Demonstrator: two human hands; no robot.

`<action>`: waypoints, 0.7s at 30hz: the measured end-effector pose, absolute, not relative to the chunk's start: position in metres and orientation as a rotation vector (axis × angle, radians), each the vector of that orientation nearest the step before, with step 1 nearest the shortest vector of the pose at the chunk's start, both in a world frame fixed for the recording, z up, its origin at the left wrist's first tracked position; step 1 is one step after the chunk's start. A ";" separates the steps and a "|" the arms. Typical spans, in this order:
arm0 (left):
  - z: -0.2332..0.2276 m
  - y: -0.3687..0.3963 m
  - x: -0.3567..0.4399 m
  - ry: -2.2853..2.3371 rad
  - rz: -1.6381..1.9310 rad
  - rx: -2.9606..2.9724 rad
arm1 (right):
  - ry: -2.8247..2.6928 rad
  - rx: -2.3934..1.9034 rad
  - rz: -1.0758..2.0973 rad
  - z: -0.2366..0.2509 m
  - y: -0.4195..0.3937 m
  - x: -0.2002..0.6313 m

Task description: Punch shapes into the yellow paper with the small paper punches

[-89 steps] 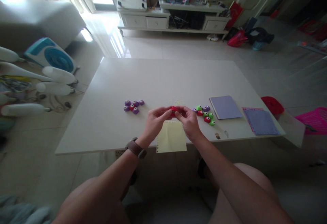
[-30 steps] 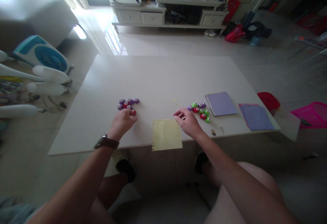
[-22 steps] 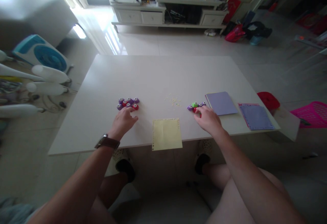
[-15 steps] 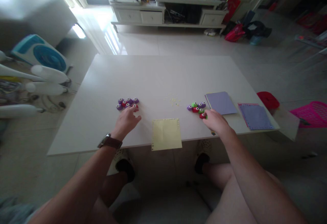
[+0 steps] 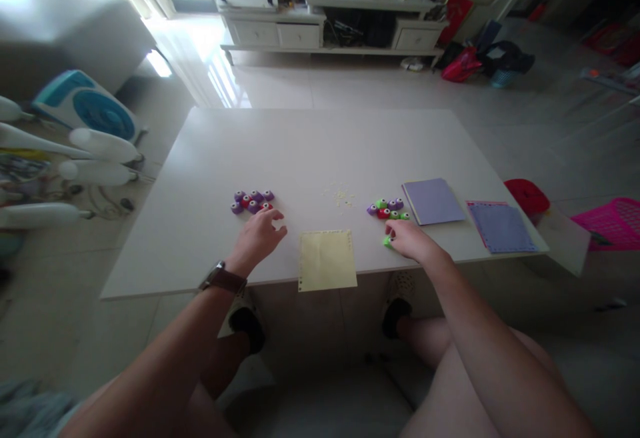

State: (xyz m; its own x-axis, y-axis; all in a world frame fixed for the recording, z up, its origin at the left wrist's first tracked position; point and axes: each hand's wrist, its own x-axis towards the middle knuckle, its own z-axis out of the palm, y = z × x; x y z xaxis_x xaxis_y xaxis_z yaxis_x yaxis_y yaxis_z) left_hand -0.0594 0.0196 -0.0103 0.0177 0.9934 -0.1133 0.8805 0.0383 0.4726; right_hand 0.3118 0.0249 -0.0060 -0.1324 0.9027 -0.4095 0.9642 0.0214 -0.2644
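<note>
My left hand (image 5: pixel 257 238), with a dark watch (image 5: pixel 224 278) on its wrist, hovers at the near side of a cluster of small purple and red craft punches (image 5: pixel 246 202). Its fingers are curved and apart, with nothing visible between them. On the right, my right hand (image 5: pixel 411 239) is closed around a small green craft punch (image 5: pixel 387 242), partly covered by the fingers. Just beyond it sits a second cluster of purple, red and green craft punches (image 5: pixel 383 213). A yellow sheet of paper (image 5: pixel 327 261) lies between the hands, with punched holes along its edges, overhanging the table's front edge.
Tiny yellow paper bits (image 5: pixel 343 197) are scattered mid-table. A stack of purple paper (image 5: pixel 434 201) and a punched purple sheet over a pink one (image 5: pixel 503 227) lie at the right of the white table (image 5: pixel 310 145). A pink basket (image 5: pixel 610 223) stands beyond the right edge.
My right hand has moved left and toward me, with a green craft punch now showing at its fingertips. My left hand has shifted slightly right, away from the left cluster.
</note>
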 end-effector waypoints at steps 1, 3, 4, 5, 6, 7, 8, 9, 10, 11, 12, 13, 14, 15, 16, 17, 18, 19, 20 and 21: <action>-0.010 0.019 -0.059 1.907 0.367 1.889 | 2.155 1.980 -0.795 -0.006 0.025 0.308; -0.009 0.017 -0.059 1.899 0.370 1.892 | 2.168 1.978 -0.885 -0.005 0.025 0.301; -0.009 0.016 -0.059 1.891 0.372 1.895 | 2.179 1.975 -0.897 -0.005 0.024 0.298; -0.010 0.015 -0.059 1.883 0.373 1.900 | 2.190 1.970 -0.883 -0.005 0.024 0.296; -0.010 0.014 -0.059 1.878 0.371 1.904 | 2.198 1.964 -0.846 -0.005 0.024 0.294; -0.010 0.014 -0.058 1.875 0.368 1.908 | 2.201 1.954 -0.800 -0.006 0.024 0.292; -0.010 0.014 -0.058 1.872 0.362 1.910 | 2.201 1.939 -0.754 -0.006 0.024 0.291; -0.009 0.014 -0.056 1.871 0.357 1.910 | 2.199 1.922 -0.719 -0.007 0.024 0.290; -0.009 0.015 -0.055 1.868 0.353 1.907 | 2.197 1.903 -0.696 -0.007 0.024 0.290; -0.008 0.016 -0.054 1.865 0.352 1.902 | 2.196 1.886 -0.684 -0.007 0.023 0.289; -0.007 0.017 -0.053 1.859 0.354 1.897 | 2.197 1.874 -0.678 -0.007 0.023 0.288; -0.006 0.018 -0.052 1.851 0.359 1.894 | 2.199 1.870 -0.674 -0.006 0.023 0.286; -0.005 0.018 -0.051 1.843 0.366 1.894 | 2.201 1.871 -0.672 -0.005 0.023 0.285; -0.004 0.019 -0.050 1.832 0.377 1.898 | 2.202 1.878 -0.671 -0.004 0.023 0.283; -0.004 0.020 -0.049 1.817 0.390 1.906 | 2.203 1.887 -0.671 -0.003 0.023 0.281; -0.005 0.020 -0.049 1.798 0.407 1.918 | 2.204 1.894 -0.669 -0.001 0.024 0.279; -0.005 0.021 -0.048 1.771 0.426 1.931 | 2.205 1.900 -0.664 0.000 0.024 0.276; -0.005 0.021 -0.047 1.733 0.449 1.948 | 2.207 1.905 -0.656 0.002 0.025 0.274; -0.006 0.020 -0.045 1.681 0.473 1.968 | 2.212 1.911 -0.648 0.003 0.025 0.270; -0.006 0.020 -0.042 1.616 0.494 1.989 | 2.225 1.918 -0.644 0.005 0.025 0.267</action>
